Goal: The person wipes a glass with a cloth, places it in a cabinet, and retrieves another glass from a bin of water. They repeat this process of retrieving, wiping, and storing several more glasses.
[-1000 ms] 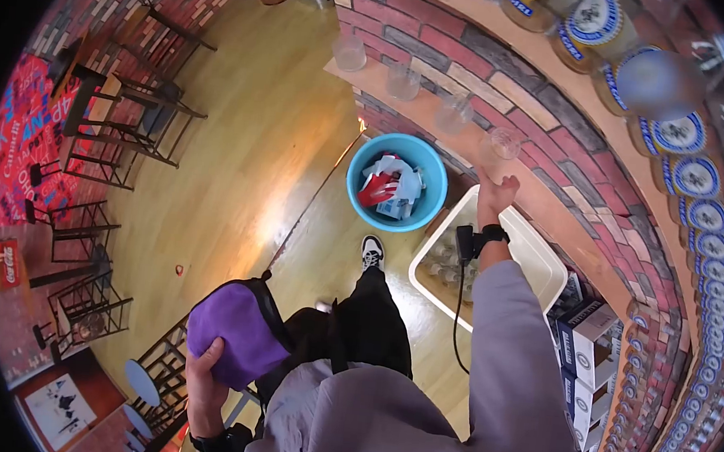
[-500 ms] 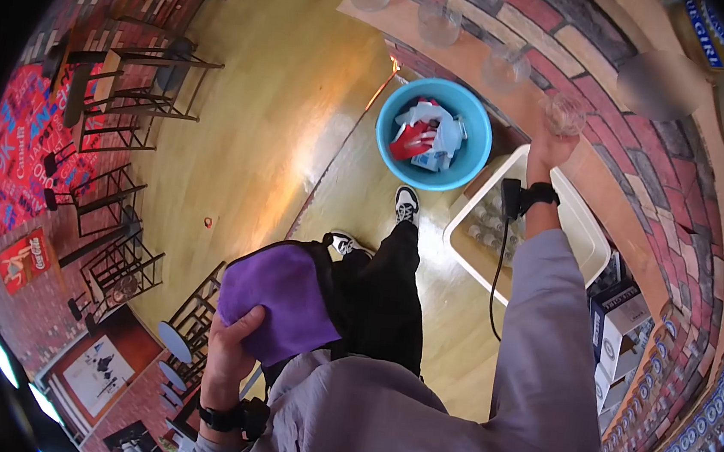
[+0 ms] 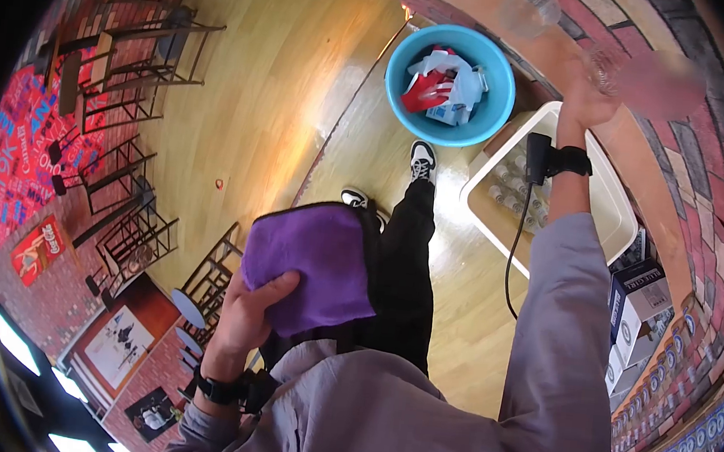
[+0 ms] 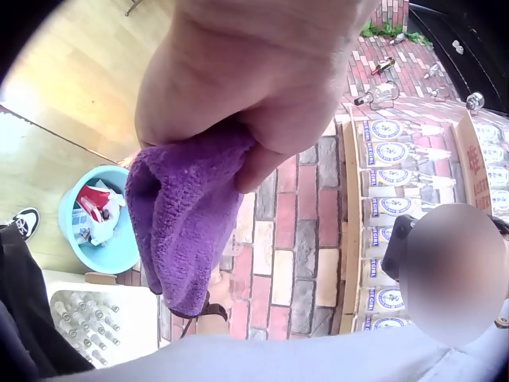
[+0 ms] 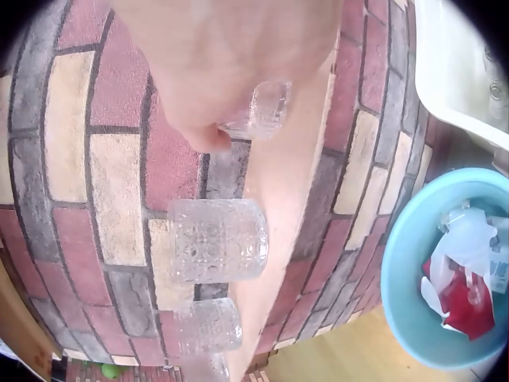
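My left hand (image 3: 253,311) grips a folded purple cloth (image 3: 315,267) close to my chest; the left wrist view shows the purple cloth (image 4: 184,216) bunched in my fingers (image 4: 262,95). My right hand (image 3: 587,95) reaches up to the wooden ledge (image 3: 643,164) along the brick wall and holds a clear cut glass (image 3: 606,68). In the right wrist view that glass (image 5: 261,111) is pinched in my fingers just off the ledge (image 5: 294,215), with two more glasses (image 5: 219,239) standing in a row beyond it.
A blue tub (image 3: 450,83) of crumpled wrappers sits on the wooden floor below the ledge. Beside it a white crate (image 3: 544,209) holds several glasses. Cardboard boxes (image 3: 637,306) stand to the right, metal stools (image 3: 128,197) to the left.
My right hand has closed on the end glass and lifted it from the ledge. My left hand has brought the purple cloth higher, toward my chest.
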`<state>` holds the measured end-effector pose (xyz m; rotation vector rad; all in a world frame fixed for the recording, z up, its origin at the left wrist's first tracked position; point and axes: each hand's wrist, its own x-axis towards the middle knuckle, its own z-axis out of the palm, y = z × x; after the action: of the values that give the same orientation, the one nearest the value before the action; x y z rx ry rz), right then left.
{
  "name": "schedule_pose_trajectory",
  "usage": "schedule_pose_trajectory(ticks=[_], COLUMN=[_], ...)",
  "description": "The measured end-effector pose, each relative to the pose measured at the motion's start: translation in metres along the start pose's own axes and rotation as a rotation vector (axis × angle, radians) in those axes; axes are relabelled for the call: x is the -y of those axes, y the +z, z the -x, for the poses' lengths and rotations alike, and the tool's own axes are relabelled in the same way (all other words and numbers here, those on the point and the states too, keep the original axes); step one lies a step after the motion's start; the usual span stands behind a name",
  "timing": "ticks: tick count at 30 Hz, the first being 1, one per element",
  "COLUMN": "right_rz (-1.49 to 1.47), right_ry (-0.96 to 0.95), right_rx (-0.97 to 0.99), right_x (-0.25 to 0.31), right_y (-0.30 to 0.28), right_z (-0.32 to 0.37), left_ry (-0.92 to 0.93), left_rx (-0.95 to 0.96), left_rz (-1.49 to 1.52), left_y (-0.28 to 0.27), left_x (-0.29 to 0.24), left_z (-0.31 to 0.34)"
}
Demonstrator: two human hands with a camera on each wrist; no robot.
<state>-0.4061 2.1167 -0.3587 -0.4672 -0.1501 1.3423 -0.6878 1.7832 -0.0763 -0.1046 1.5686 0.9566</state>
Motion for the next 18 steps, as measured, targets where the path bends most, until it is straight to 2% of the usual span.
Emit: schedule_pose_trajectory(ticks=[2,4,7,8,9,10,11,14,16,17,18], right_rz=[0.071,1.281,1.363,1.260,1.362,1.185,1.197,1.192,1.119,1.088,1.136], right_ry=[-0.049,-0.525,-0.557,-0.385,-0.339,-0.266,-0.211,0.071,0.110,0.256,0.201], right_rx=[0.006,-0.046,-0.010,0.005,0.063,0.067,0.103,0.286,0.584,0.623,0.746], right_x=[0.005,0.012,0.027,0.034,0.041,0.040,0.042,0.047,0.039,0.038,0.036], right_y=[0.010,0.046,0.054,0.073,0.084,0.096,0.107,0.156,0.182,0.194,0.202], right_z=[0.018,0.055,0.100,0.126,0.152,0.180,0.206,0.278,0.311,0.330,0.348], left_ry=[-0.033,-0.026,0.006,0.025,0.050,0.080,0.111,0.294,0.451,0.461,0.529], left_rx=[0.020,0.059,0.093,0.109,0.117,0.123,0.134,0.158,0.123,0.149,0.113], left_rz=[-0.013,-0.005,-0.006,0.010,0.037,0.065,0.082,0.122,0.140,0.094,0.081], left_y=[0.004,0.008,0.011,0.010,0.006,0.004,0.003,-0.005,-0.014,-0.021,-0.022], left_x=[0.001,0.001,0.001,0.002,0.004,0.004,0.003,0.009,0.022,0.029,0.038], left_z=[-0.006,-0.009,-0.008,-0.006,-0.004,0.000,0.005,0.028,0.047,0.057,0.067])
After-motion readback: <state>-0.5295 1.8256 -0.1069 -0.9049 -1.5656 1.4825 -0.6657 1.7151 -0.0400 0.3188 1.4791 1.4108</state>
